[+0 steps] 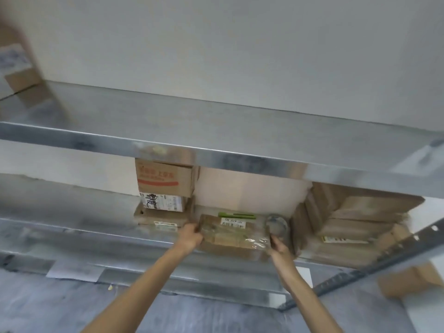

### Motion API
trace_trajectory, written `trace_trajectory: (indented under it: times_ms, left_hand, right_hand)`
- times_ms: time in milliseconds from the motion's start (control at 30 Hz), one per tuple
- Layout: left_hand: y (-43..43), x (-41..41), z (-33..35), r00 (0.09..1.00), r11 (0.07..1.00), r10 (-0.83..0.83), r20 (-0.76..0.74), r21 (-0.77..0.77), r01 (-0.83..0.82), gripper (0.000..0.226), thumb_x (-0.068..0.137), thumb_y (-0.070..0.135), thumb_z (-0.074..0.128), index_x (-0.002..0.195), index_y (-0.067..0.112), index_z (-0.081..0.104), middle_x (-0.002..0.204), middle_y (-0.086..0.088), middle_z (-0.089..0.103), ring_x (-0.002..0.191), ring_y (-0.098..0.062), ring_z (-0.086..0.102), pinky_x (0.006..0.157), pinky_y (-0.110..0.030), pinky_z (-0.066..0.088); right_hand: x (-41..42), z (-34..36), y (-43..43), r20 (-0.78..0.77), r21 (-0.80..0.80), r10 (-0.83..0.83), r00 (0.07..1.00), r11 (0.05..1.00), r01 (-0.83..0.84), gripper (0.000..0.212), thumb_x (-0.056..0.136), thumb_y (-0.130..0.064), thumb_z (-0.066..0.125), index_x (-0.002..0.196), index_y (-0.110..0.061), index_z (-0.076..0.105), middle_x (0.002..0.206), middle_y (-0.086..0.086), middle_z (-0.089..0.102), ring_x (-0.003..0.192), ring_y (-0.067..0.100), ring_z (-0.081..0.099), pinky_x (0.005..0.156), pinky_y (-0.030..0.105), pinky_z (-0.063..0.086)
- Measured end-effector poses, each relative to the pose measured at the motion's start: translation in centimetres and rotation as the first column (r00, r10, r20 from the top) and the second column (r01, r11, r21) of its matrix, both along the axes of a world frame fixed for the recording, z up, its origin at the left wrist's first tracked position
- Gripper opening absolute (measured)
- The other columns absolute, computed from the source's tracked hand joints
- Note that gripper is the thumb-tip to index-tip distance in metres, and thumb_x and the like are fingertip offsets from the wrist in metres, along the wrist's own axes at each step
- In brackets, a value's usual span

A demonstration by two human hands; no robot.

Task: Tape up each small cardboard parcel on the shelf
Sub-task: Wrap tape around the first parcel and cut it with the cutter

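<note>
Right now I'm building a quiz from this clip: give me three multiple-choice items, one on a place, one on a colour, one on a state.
1. The tape roll stands: A) right of the parcel B) on the top shelf C) on the floor.
2. The stripe on the left stack's top box is: A) blue B) orange-red C) green.
3. The left hand: A) hangs idle B) grips the parcel's left end C) is out of view.
Answers: 1 A, beside the parcel's right end; 2 B, band across its front; 3 B, fingers curl round that end.
</note>
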State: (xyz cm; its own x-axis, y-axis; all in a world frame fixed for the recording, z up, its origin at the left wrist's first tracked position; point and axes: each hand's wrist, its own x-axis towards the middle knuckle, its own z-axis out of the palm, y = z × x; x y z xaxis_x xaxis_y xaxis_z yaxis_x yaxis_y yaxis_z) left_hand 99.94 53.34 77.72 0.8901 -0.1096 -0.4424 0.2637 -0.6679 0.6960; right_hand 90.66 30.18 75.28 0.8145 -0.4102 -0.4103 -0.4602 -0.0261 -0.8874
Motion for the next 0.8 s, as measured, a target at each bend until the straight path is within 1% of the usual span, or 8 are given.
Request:
trace_trajectory:
  times_ms: [100,200,300,367,467,667,733,800]
  left_hand:
    - [0.1,0.2,-0.6,1.000,1.000,0.008,0.030,-0.015,-0.007,0.020,0.086,0.001,0.055,0.100,0.006,0.068,0.100,-0.017,0.069,0.095,-0.033,0.065,0.076,-0.030,0.048]
    - [-0.2,0.3,0.5,0.992,0.996,0.039,0.123,-0.082,-0.029,0.033,0.089,-0.004,0.051,0.119,0.005,0.060,0.109,-0.014,0.064,0.102,-0.031,0.061,0.078,-0.027,0.042]
    - [-0.3,0.5,1.3,0.975,0.989,0.045,0.217,-0.149,-0.013,0.051,0.093,-0.006,0.046,0.141,0.008,0.043,0.121,-0.012,0.058,0.112,-0.029,0.056,0.092,-0.030,0.041]
    - [-0.3,0.4,1.2,0.979,0.989,0.044,0.197,-0.146,-0.015,0.042,0.092,-0.007,0.045,0.132,0.005,0.054,0.125,-0.016,0.059,0.116,-0.034,0.056,0.096,-0.030,0.040]
    - [0.0,-0.3,1.0,0.982,0.989,0.057,0.179,-0.143,-0.031,0.041,0.091,-0.009,0.045,0.130,0.001,0.054,0.125,-0.008,0.058,0.110,-0.024,0.055,0.087,-0.020,0.039]
    - [0.8,-1.6,-0.7,0.988,0.974,0.147,0.039,-0.182,-0.138,0.020,0.093,-0.006,0.042,0.109,0.005,0.046,0.094,-0.007,0.055,0.090,-0.023,0.051,0.057,-0.020,0.034]
    - [1.1,-1.5,-1.1,0.986,0.970,0.167,-0.009,-0.177,-0.166,0.018,0.093,-0.005,0.041,0.106,0.006,0.045,0.093,-0.009,0.055,0.093,-0.028,0.053,0.065,-0.020,0.041]
    - [1.3,-0.9,-1.4,0.983,0.964,0.177,-0.044,-0.196,-0.182,0.024,0.091,-0.004,0.039,0.111,0.006,0.047,0.105,-0.014,0.059,0.102,-0.034,0.056,0.086,-0.036,0.048]
  right_hand:
    - [0.4,1.2,0.1,0.014,-0.012,-0.001,1.000,1.000,0.001,0.042,0.090,0.002,0.054,0.131,-0.003,0.051,0.124,0.008,0.060,0.112,0.022,0.056,0.091,0.026,0.041]
    - [1.2,1.8,0.0,0.060,-0.032,-0.044,0.997,0.998,0.046,0.049,0.090,-0.007,0.059,0.137,-0.008,0.044,0.125,0.005,0.056,0.110,0.020,0.054,0.097,0.031,0.042]
    - [1.5,1.9,0.0,0.123,-0.054,-0.097,0.988,0.993,0.104,0.052,0.093,-0.012,0.056,0.142,-0.012,0.038,0.124,0.007,0.053,0.105,0.018,0.052,0.083,0.022,0.043]
    - [1.6,1.9,0.1,0.143,-0.078,-0.090,0.986,0.992,0.102,0.042,0.096,-0.012,0.051,0.137,-0.010,0.043,0.123,0.004,0.052,0.105,0.015,0.050,0.076,0.012,0.041]
    - [1.2,1.4,0.3,0.167,-0.098,-0.107,0.980,0.987,0.125,0.034,0.097,-0.010,0.049,0.130,-0.004,0.049,0.121,0.005,0.055,0.108,0.012,0.049,0.085,0.013,0.034]
    - [0.4,-0.3,0.9,0.149,-0.118,-0.173,0.974,0.974,0.191,0.016,0.096,-0.013,0.051,0.109,-0.005,0.048,0.092,-0.002,0.055,0.094,0.019,0.052,0.075,0.022,0.039]
    - [0.4,-0.7,0.7,0.139,-0.125,-0.175,0.975,0.973,0.193,0.010,0.095,-0.009,0.052,0.104,-0.007,0.047,0.086,-0.006,0.052,0.089,0.020,0.052,0.072,0.024,0.040]
    - [0.3,-0.9,0.5,0.140,-0.124,-0.170,0.975,0.974,0.187,0.013,0.093,-0.002,0.053,0.102,-0.007,0.047,0.084,-0.006,0.052,0.087,0.018,0.052,0.067,0.015,0.041]
